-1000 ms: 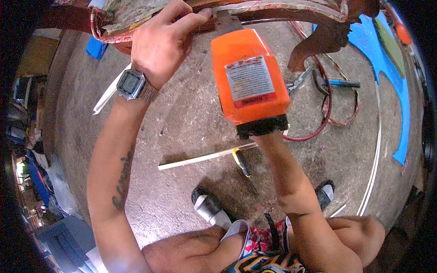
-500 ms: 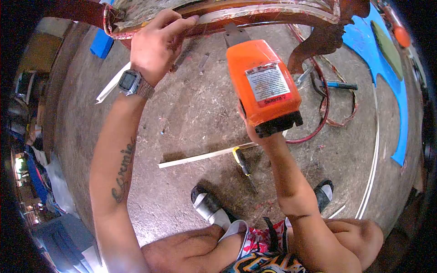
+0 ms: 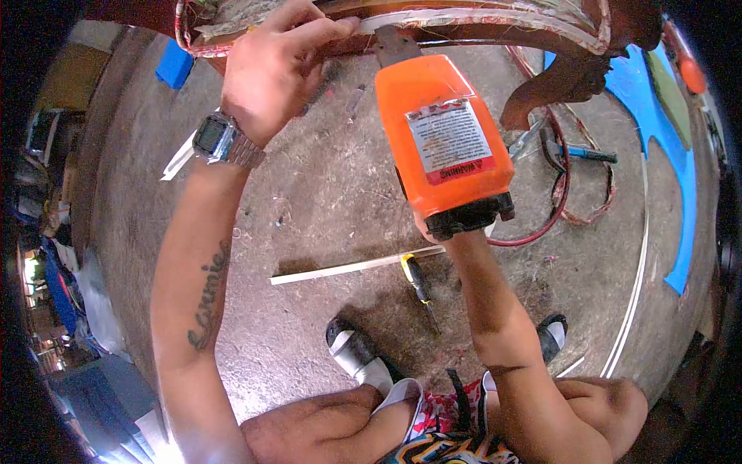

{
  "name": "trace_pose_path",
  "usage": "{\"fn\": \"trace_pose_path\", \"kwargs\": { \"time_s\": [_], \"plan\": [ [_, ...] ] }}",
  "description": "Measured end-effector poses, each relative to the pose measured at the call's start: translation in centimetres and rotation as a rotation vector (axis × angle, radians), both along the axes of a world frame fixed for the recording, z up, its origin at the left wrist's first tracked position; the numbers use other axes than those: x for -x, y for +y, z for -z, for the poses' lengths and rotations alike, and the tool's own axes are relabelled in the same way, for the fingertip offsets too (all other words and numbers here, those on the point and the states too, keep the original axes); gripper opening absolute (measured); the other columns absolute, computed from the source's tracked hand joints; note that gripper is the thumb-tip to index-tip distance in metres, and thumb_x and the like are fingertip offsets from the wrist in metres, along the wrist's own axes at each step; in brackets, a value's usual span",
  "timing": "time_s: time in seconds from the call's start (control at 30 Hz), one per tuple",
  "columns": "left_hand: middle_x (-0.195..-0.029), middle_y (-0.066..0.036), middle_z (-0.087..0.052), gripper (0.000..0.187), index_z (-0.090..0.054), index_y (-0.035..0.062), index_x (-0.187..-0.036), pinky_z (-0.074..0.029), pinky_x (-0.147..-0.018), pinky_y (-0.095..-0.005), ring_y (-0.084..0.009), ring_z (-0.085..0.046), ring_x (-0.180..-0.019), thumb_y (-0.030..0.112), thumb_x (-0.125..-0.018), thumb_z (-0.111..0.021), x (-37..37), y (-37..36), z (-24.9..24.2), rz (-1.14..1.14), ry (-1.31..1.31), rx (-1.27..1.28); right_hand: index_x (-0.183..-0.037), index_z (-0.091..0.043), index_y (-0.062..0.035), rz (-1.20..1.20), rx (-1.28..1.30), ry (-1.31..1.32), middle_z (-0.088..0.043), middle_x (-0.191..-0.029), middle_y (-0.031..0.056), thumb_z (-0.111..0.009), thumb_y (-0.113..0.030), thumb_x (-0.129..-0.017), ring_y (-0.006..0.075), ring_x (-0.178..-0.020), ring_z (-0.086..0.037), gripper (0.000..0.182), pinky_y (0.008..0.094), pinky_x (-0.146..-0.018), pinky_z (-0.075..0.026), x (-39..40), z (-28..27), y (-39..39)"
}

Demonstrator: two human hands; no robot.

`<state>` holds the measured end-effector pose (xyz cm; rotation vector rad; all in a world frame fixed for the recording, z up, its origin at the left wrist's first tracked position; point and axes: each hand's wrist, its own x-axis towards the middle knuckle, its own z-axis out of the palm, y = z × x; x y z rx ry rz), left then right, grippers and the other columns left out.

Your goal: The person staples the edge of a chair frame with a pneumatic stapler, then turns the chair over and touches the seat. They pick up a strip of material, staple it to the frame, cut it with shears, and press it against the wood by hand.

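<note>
While the orange tool (image 3: pixel 440 131) is held up in front of the body, its metal nose is laid over the lower rail of the wooden frame (image 3: pixel 456 37), close to the pale strip (image 3: pixel 464 15); whether the wood is touched cannot be told. The tool's handle is grasped by the right hand (image 3: pixel 423 227), most of which is hidden beneath the orange body. The right forearm is raised from the lower right, with the elbow bent.

The left hand (image 3: pixel 270 66) is set at the frame's edge, left of the nose, with the fingers bent and one fingertip put to the strip. Whether the rail is gripped or only pressed cannot be told. The left forearm is stretched up and forward, and a watch (image 3: pixel 216 138) is worn at the wrist.

Below the rail, room is left between the left forearm and the tool, where only floor (image 3: pixel 332 185) is seen. On the tool's right, space is narrowed by the frame's curved leg, the pliers (image 3: pixel 527 143), the blue-handled hammer (image 3: pixel 591 153) and the red hose (image 3: pixel 562 185). Nearer the feet, a screwdriver (image 3: pixel 417 280) is seen beside a wooden stick (image 3: pixel 348 268). Farther right, a blue sheet (image 3: pixel 684 185) is spread.
</note>
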<state>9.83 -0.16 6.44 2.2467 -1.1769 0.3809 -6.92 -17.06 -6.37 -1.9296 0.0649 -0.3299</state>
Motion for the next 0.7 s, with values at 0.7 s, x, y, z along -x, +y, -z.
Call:
{"fn": "trace_pose_path", "kwargs": {
  "time_s": [0.7],
  "plan": [
    [-0.097, -0.010, -0.065, 0.025, -0.064, 0.0058, -0.106, -0.055, -0.073, -0.0343, -0.0239, -0.068, -0.084, 0.009, -0.082, -0.070, 1.7, -0.4, -2.0, -0.189, -0.278, -0.210, -0.121, -0.055, -0.0090, -0.128, 0.315, 0.171, -0.061, -0.118, 0.0122, -0.060, -0.028, -0.090, 0.0309, -0.109, -0.058, 0.036, 0.0426, -0.096, -0.045, 2.2, -1.7, -0.3]
  ]
}}
